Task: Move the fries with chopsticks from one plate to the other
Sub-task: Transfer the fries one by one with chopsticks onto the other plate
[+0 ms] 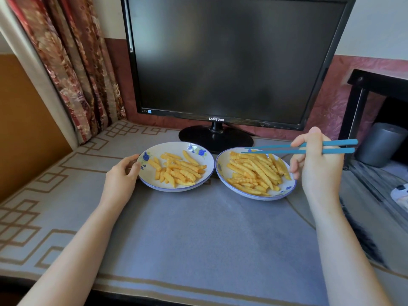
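Left hand (pixel 123 173): at the left rim of the left plate (pixel 152 181); thumb on the rim, fingers curled in beside the edge, steadying the plate.
Right hand (pixel 315 166): raised at the right side of the right plate (pixel 284 191); fingers curled round a pair of blue chopsticks (pixel 282 151), gripped near their thick ends.
Chopsticks: nearly level, pointing left; tips slightly apart over the far rim of the right plate, nothing between them. Whether the tips touch a fry I cannot tell.
Fries, left plate (pixel 178 171): loose crinkle-cut heap, middle to right of the plate.
Fries, right plate (pixel 256 173): fuller heap, covering most of the plate.
Plates: white, blue floral rims, side by side, edges nearly touching, both on the tabletop (pixel 209 228) with its grey-blue cloth.
Behind: dark monitor (pixel 231 62), its stand just behind the plates.
Left: patterned curtain (pixel 75 74).
Far right: grey cylinder (pixel 379 144) under a black shelf.
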